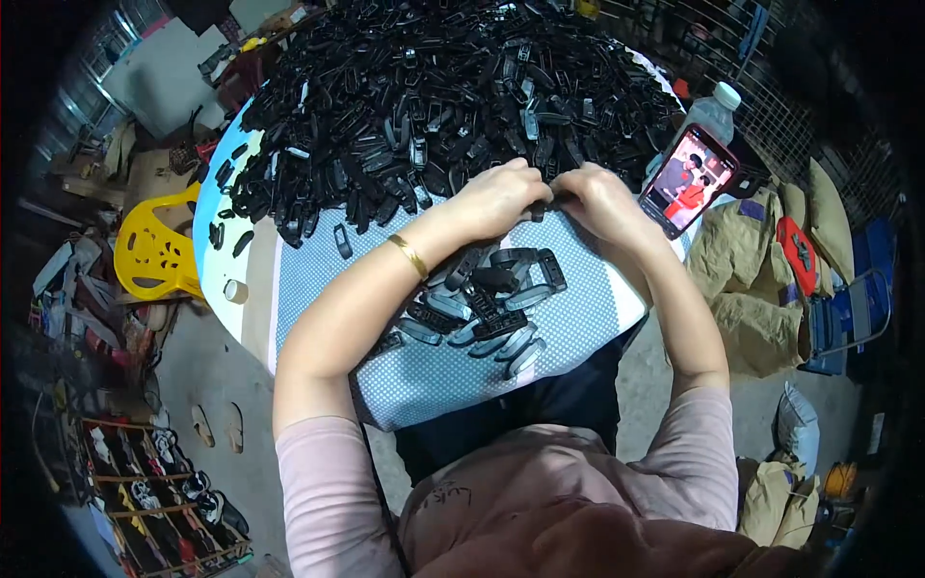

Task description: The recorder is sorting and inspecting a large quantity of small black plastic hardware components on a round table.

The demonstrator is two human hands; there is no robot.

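At the near edge of a large heap of small black plastic pieces (385, 144), my two hands meet with fingers curled in. My left hand (503, 199) is closed on a small dark piece (540, 204), which shows only in part between the hands. My right hand (599, 204) is closed too, close against the left; what its fingers grip is hidden. Nearer my body lies a smaller pile of black and grey curved, slotted pieces (487, 299). One loose piece (343, 241) rests on the cloth left of my forearm.
A patterned cloth (318, 289) covers part of the round table. At the right, a phone (689, 181) with a lit screen leans by a clear plastic bottle (714, 114). A yellow stool (154, 249), brown sacks (756, 328), a shoe rack (154, 496) and slippers (234, 427) stand around.
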